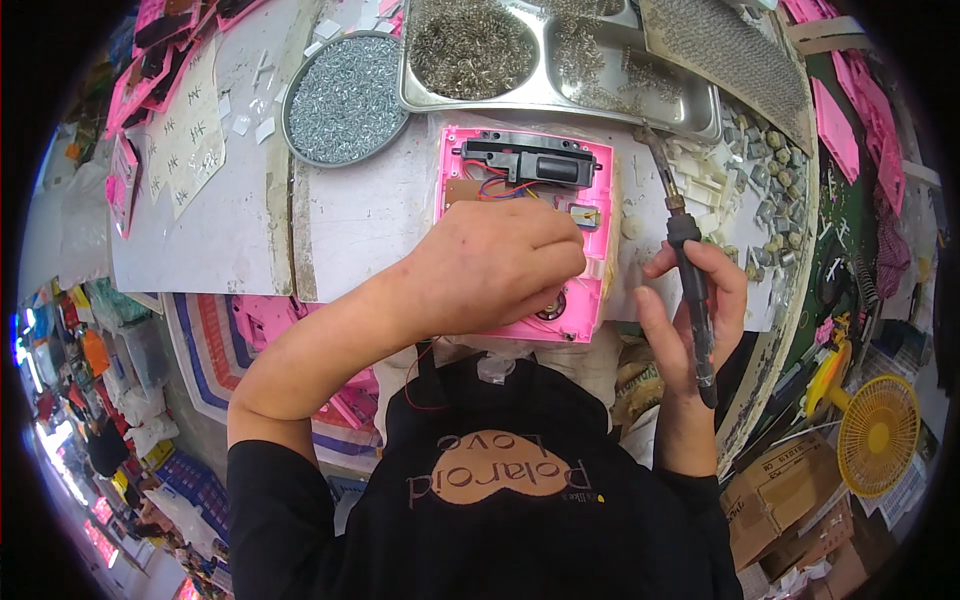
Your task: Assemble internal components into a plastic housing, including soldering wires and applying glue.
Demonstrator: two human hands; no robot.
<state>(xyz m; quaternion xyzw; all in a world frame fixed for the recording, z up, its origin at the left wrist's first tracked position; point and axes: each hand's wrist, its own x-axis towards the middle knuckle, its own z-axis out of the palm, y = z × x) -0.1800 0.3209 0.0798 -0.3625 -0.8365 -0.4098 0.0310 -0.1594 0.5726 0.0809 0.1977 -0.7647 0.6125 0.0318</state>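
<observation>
A pink plastic housing (600,300) lies on the worktable with a black part (530,162), coloured wires and a small silver motor (584,217) inside. My left hand (500,260) is over its middle, fingers curled and pressed together. The fingertips point down into the housing; what they pinch is hidden. To the right, my right hand (712,300) grips a black-handled soldering iron (692,280). Its metal shaft slants up and away, and the tip is by the near rim of the metal tray (660,122). A thin red wire hangs beside my left forearm.
Beyond the housing, the tray's compartments hold small brassy springs (475,50). Left of it stands a round dish of small silver screws (345,100). At the right lie white plastic parts (700,185) and several small metal blocks (775,190). A yellow fan (880,435) stands farther right.
</observation>
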